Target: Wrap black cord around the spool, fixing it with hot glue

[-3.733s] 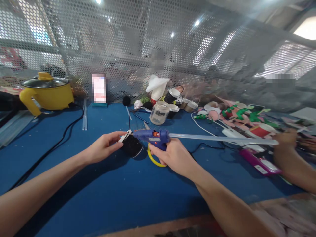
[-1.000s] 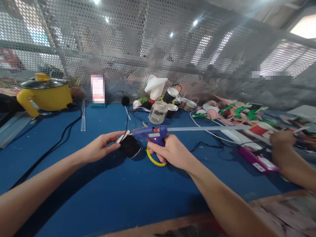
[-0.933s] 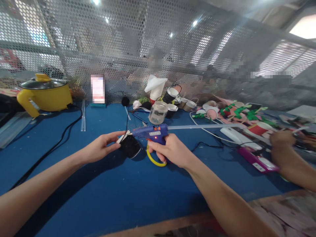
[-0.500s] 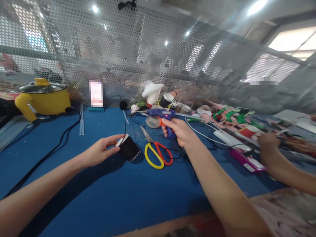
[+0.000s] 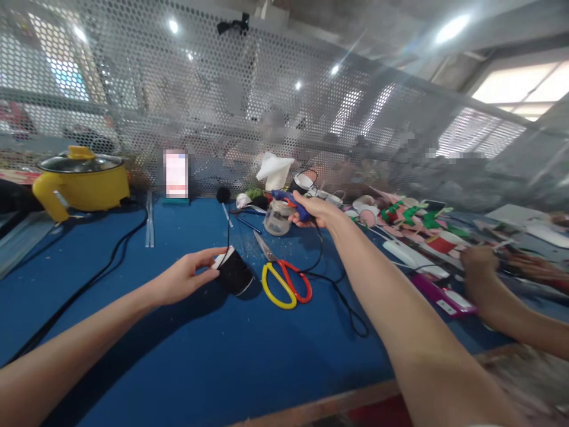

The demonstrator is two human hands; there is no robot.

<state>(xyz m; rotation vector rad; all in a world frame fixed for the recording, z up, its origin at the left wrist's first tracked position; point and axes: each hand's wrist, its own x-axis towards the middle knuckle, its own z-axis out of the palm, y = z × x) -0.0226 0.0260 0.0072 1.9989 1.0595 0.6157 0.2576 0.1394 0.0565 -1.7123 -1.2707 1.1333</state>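
The black cup [image 5: 236, 274] leans, white-edged, in the left hand [image 5: 186, 274]! And the blue glue gun [image 5: 304, 211] sits in the right hand [image 5: 319, 210], by the clear jar [image 5: 276, 223].

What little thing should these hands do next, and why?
Perhaps lower the blue glue gun to rest at the clear jar: the right hand holds it close by that jar, well apart from the black cup, which the left hand grips at its white edge.

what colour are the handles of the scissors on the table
The yellow handle sits beside a red handle; both show best in the head view.
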